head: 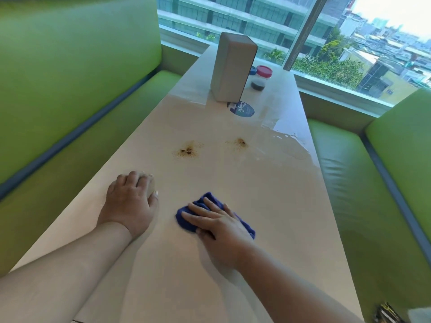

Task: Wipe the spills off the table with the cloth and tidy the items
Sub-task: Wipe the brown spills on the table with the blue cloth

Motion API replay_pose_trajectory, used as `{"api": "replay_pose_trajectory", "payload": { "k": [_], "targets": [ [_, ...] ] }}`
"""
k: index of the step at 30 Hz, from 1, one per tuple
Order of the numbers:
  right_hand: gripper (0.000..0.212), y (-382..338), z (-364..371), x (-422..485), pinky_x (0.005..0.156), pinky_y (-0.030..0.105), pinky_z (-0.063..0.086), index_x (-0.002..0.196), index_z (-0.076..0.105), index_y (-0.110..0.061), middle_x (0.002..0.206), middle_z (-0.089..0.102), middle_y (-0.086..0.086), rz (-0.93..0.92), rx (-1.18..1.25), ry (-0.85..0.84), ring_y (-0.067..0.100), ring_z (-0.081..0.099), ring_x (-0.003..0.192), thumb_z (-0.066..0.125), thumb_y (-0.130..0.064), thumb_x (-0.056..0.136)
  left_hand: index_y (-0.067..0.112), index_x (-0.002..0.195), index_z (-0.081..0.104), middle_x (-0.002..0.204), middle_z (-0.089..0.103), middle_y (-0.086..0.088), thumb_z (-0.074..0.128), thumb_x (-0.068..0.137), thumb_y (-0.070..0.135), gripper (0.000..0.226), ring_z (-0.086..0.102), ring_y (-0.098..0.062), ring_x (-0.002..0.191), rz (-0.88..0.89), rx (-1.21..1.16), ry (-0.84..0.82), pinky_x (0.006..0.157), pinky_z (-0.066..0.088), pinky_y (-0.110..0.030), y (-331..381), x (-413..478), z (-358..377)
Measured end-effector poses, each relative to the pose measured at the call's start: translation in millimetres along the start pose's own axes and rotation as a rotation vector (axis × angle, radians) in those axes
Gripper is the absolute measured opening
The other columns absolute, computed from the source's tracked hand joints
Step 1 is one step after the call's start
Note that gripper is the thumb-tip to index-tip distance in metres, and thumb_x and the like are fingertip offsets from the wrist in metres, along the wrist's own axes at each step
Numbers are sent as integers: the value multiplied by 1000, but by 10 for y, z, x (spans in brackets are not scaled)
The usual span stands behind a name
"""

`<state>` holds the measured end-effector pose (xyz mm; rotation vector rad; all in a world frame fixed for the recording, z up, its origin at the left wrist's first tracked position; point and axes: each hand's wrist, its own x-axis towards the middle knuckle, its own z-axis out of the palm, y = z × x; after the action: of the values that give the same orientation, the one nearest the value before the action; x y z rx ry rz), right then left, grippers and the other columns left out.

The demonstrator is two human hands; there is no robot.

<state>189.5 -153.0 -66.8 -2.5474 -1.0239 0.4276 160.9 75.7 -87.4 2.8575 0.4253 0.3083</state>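
Note:
My right hand [218, 221] lies flat with straight fingers on a crumpled blue cloth [186, 220], pressing it to the pale table [268, 206] near the middle. My left hand [129, 201] rests on the table to the left with bent fingers, cupped over something small and pale; I cannot make out what it is. Beyond the hands are two brown powdery spills, one [187, 151] on the left and one [240, 142] on the right. A wet film [289, 142] shines near the right edge.
A tall grey box [233, 66] stands at the far end, with a red-lidded jar [261, 78] and a blue lid [252, 70] behind it. A round blue sticker [242, 110] lies before the box. Green benches [58, 148] flank the table; a window is behind.

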Motion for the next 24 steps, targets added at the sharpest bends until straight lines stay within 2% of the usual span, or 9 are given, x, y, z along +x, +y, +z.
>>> {"api": "replay_pose_trajectory", "payload": {
  "k": [3,7,9,11,13,15,17,20,24],
  "targets": [
    [45,328,-122,-42,118,34,2,136,35,-52,149,23,-29,131,-16,84,-2,3,142,39,-27,99,11,112,60,115,57,-12,30,77,44,57,49,-36,98,-1,2,1,86,42,-47,-2,-15,3],
    [46,396,-191,208,117,40,-2,141,25,-49,153,15,-24,325,-74,109,11,0,146,30,-28,101,11,113,60,116,56,-12,28,77,45,59,49,-36,99,-5,10,-8,87,42,-47,-7,-12,1],
    [48,205,-139,306,117,45,-2,143,20,-49,155,11,-23,305,-86,74,14,-3,146,29,-29,101,10,112,60,115,56,-13,28,77,45,59,49,-37,98,-3,8,-9,86,42,-47,-11,-14,3],
    [49,-58,-37,265,117,45,-3,143,22,-50,155,12,-24,185,-70,13,13,-4,146,31,-27,100,10,112,61,114,56,-13,29,76,45,59,49,-37,98,2,2,-3,86,43,-47,-16,-16,2],
    [49,-226,77,61,116,39,-7,140,26,-51,152,15,-27,39,-40,-27,6,-4,144,33,-25,100,10,113,61,115,56,-14,29,76,45,60,49,-38,98,5,0,5,86,43,-47,-14,-15,-1],
    [49,-179,116,-189,115,31,-9,136,31,-54,146,18,-36,-12,24,-6,-5,-3,141,36,-23,99,9,113,61,115,56,-14,29,76,45,61,49,-38,98,10,2,4,86,42,-48,-3,-4,-6],
    [49,40,54,-327,116,28,-3,134,36,-54,142,22,-38,40,48,43,-11,1,138,39,-22,98,8,114,60,114,56,-15,28,76,45,62,49,-39,98,7,6,-2,86,42,-48,-4,-6,-1],
    [47,332,-98,-273,118,35,5,135,38,-49,147,25,-29,187,12,132,-7,4,140,40,-21,98,8,115,60,114,56,-15,32,78,43,58,48,-39,99,4,15,3,87,42,-48,-18,-10,8],
    [47,266,-140,-27,118,36,-2,141,30,-46,152,18,-24,306,-2,110,7,0,145,31,-22,101,8,114,60,115,55,-16,35,77,41,55,48,-39,100,3,26,6,87,41,-48,-21,5,8]
  ]
}}
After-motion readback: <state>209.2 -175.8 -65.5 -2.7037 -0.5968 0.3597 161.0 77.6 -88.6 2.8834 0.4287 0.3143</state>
